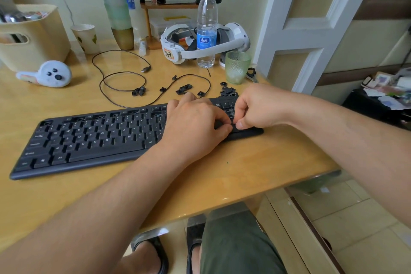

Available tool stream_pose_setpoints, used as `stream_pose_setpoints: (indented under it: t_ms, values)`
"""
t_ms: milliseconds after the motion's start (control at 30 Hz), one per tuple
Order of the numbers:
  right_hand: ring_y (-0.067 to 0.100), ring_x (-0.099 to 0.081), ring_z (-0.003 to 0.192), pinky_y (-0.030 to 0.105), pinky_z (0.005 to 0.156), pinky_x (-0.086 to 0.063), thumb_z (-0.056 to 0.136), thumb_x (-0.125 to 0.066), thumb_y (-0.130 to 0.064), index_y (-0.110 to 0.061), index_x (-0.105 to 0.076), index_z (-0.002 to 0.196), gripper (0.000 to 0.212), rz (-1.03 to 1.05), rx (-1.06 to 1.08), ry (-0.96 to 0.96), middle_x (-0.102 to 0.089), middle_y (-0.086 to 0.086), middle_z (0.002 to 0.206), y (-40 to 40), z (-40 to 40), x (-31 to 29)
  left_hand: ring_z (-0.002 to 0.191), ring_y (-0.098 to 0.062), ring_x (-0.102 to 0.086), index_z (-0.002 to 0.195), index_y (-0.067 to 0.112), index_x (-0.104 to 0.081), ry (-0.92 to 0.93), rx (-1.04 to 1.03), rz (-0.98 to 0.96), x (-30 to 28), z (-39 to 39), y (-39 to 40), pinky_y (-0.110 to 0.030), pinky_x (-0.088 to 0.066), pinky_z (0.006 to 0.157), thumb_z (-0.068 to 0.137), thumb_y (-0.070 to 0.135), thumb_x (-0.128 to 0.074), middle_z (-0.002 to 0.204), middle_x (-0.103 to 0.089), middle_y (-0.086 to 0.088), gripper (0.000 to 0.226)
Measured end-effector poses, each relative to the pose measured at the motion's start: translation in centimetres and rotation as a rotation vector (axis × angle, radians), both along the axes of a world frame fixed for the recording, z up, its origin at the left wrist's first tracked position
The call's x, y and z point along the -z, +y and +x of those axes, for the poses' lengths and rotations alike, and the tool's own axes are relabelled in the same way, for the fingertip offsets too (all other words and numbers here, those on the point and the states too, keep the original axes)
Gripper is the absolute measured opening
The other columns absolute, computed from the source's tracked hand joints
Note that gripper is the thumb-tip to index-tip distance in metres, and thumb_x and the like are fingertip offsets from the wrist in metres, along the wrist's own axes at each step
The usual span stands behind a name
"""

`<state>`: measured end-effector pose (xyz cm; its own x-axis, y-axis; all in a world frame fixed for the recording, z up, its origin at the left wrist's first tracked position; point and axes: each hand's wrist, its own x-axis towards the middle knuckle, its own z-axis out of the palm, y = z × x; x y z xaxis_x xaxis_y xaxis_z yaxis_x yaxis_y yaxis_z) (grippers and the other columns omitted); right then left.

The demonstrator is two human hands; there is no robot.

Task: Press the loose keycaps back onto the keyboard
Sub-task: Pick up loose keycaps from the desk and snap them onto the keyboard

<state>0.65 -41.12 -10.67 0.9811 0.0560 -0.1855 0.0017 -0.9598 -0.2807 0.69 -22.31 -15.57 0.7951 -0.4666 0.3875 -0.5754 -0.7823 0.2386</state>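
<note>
1. Black keyboard (93, 138) flat on the wooden desk (222, 173), long edge toward the person, right end under both hands.
2. Left hand (195, 122) curled over the keys beside the number pad, thumb and forefinger drawn together at the pad's near edge; whether pinching a keycap or only pressing, cannot tell.
3. Right hand (255, 109) curled too, thumb and forefinger tips down on the same spot, almost touching the left's; any cap between them hidden.
4. Loose keycaps (226, 91) heaped just behind the keyboard's right end, more scattered along the cable (124, 89) farther left.
5. Likely small, light, stiff plastic, smooth on top and easy to flick away; best pinched by two opposite side walls, stem down.
6. Probably need squaring over the socket, then a straight push on the crown until seated; a tilted press risks jamming the clips.
7. Green glass tumbler (236, 66) and water bottle (206, 26) near the heap, worth avoiding when reaching.
</note>
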Motion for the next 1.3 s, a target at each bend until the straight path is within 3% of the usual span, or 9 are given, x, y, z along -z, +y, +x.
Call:
stream_pose_setpoints:
  t_ms: [333, 467, 533, 600, 800, 900, 1067, 1167, 1300]
  values:
    - [0.014, -0.064, 0.083, 0.028, 0.068, -0.048, 0.081, -0.087, -0.018, -0.021, -0.073, 0.078, 0.014, -0.052, 0.039, 0.066, -0.071, -0.005, 0.083, 1.0, 1.0, -0.1, 0.104, -0.021, -0.046, 0.100, 0.051, -0.074, -0.002, -0.033, 0.020, 0.1, 0.0, -0.3, -0.041, -0.034, 0.086, 0.094, 0.058, -0.056, 0.087, -0.063, 0.012, 0.021]
    - [0.014, -0.066, 0.083, 0.034, 0.076, -0.054, 0.077, -0.090, -0.019, -0.023, -0.076, 0.074, 0.015, 0.104, 0.084, 0.025, -0.073, -0.007, 0.080, -0.1, 1.1, -0.2, 0.104, -0.020, -0.047, 0.103, 0.050, -0.075, -0.023, -0.012, -0.013, 0.1, 0.1, 0.2, -0.043, -0.037, 0.090, 0.096, 0.056, -0.056, 0.088, -0.063, 0.013, 0.022]
    - [0.012, -0.062, 0.075, 0.031, 0.072, -0.050, 0.076, -0.091, -0.020, -0.021, -0.076, 0.074, 0.015, 0.216, 0.115, -0.029, -0.069, -0.014, 0.066, -1.0, 0.9, -0.4, 0.104, -0.020, -0.048, 0.102, 0.047, -0.076, -0.015, -0.022, -0.078, -0.1, 0.3, 0.5, -0.043, -0.037, 0.091, 0.097, 0.053, -0.056, 0.089, -0.064, 0.013, 0.022]
    - [0.010, -0.055, 0.066, 0.027, 0.065, -0.041, 0.075, -0.092, -0.025, -0.018, -0.074, 0.075, 0.019, 0.276, 0.125, -0.047, -0.060, -0.017, 0.053, -1.6, 0.7, -0.4, 0.102, -0.021, -0.048, 0.101, 0.045, -0.077, -0.018, -0.040, -0.136, -0.3, 0.5, 0.7, -0.042, -0.037, 0.089, 0.097, 0.048, -0.057, 0.088, -0.063, 0.013, 0.021]
    - [0.014, -0.052, 0.066, 0.032, 0.063, -0.042, 0.066, -0.092, -0.051, -0.020, -0.065, 0.070, 0.042, 0.180, 0.120, -0.026, -0.057, -0.007, 0.062, -1.5, 0.6, 1.3, 0.102, -0.019, -0.046, 0.102, 0.045, -0.076, -0.009, -0.036, -0.132, -0.2, 0.7, 0.9, -0.040, -0.035, 0.088, 0.096, 0.052, -0.056, 0.087, -0.060, 0.014, 0.022]
    - [0.014, -0.048, 0.061, 0.031, 0.061, -0.038, 0.066, -0.093, -0.051, -0.020, -0.061, 0.067, 0.044, 0.198, 0.117, -0.065, -0.053, -0.008, 0.057, -1.8, 0.7, 1.6, 0.102, -0.020, -0.047, 0.099, 0.044, -0.075, -0.037, -0.041, -0.104, -0.1, 0.7, 0.7, -0.041, -0.037, 0.089, 0.094, 0.061, -0.056, 0.088, -0.061, 0.013, 0.025]
    - [0.011, -0.049, 0.060, 0.029, 0.061, -0.039, 0.071, -0.091, -0.048, -0.019, -0.066, 0.070, 0.038, 0.195, 0.084, -0.039, -0.055, -0.010, 0.058, -2.1, 0.5, 1.3, 0.107, -0.021, -0.048, 0.096, 0.044, -0.072, -0.064, -0.037, 0.097, -0.2, 1.1, -0.2, -0.041, -0.035, 0.088, 0.088, 0.066, -0.059, 0.090, -0.060, 0.013, 0.027]
    - [0.007, -0.048, 0.061, 0.027, 0.062, -0.038, 0.081, -0.085, -0.044, -0.019, -0.070, 0.073, 0.030, 0.268, 0.117, -0.128, -0.053, -0.016, 0.057, -3.3, 1.3, 0.1, 0.106, -0.019, -0.046, 0.094, 0.043, -0.072, -0.027, -0.014, 0.158, -1.4, 2.1, -0.2, -0.041, -0.034, 0.089, 0.088, 0.065, -0.061, 0.088, -0.058, 0.014, 0.024]
    - [0.008, -0.058, 0.077, 0.027, 0.067, -0.042, 0.089, -0.080, -0.038, -0.028, -0.074, 0.080, 0.015, 0.196, 0.141, -0.263, -0.062, -0.015, 0.077, -4.3, 4.2, 0.4, 0.106, -0.017, -0.050, 0.094, 0.044, -0.072, 0.127, -0.028, 0.152, -3.4, 5.2, 1.2, -0.046, -0.040, 0.101, 0.093, 0.055, -0.059, 0.091, -0.066, 0.020, 0.017]
